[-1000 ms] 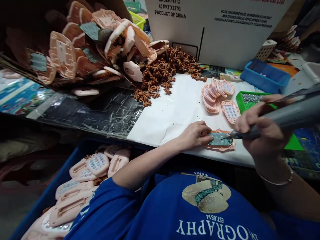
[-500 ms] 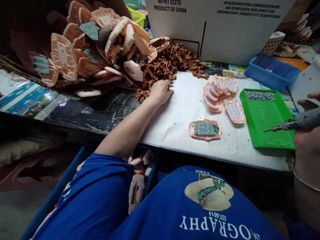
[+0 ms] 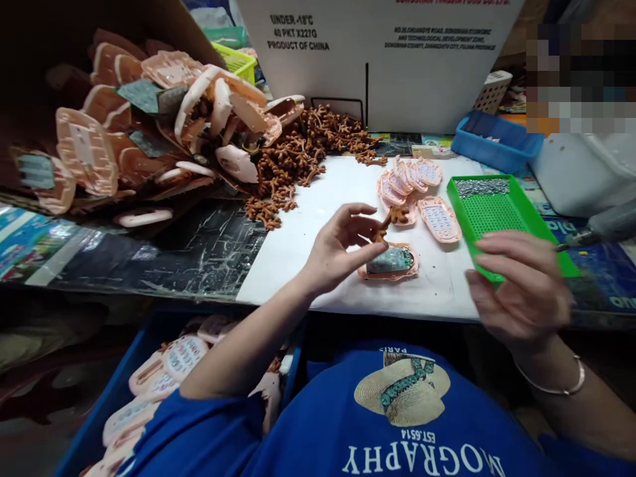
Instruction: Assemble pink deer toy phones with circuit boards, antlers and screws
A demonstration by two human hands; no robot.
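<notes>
My left hand (image 3: 340, 248) hovers over the white work surface (image 3: 332, 218) and pinches a small brown rubber piece (image 3: 392, 218) between thumb and fingertips. Just below it lies a pink plastic shell (image 3: 390, 263) with a green circuit board inside. My right hand (image 3: 521, 295) is open, palm up, fingers apart, near the front edge beside the green tray (image 3: 501, 215). The grey electric screwdriver (image 3: 603, 228) lies off to the right, out of my hand.
A heap of brown rubber pieces (image 3: 303, 156) and piled pink shells (image 3: 163, 119) fill the back left. Finished pink keypads (image 3: 412, 182) are stacked centre. Screws (image 3: 481, 187) lie in the green tray. A blue bin (image 3: 497, 140), a white carton (image 3: 377, 59) and a blue crate (image 3: 163, 371) below surround me.
My left hand came back from the brown heap with one rubber piece to the shell. My right hand let go of the screwdriver and moved in, open.
</notes>
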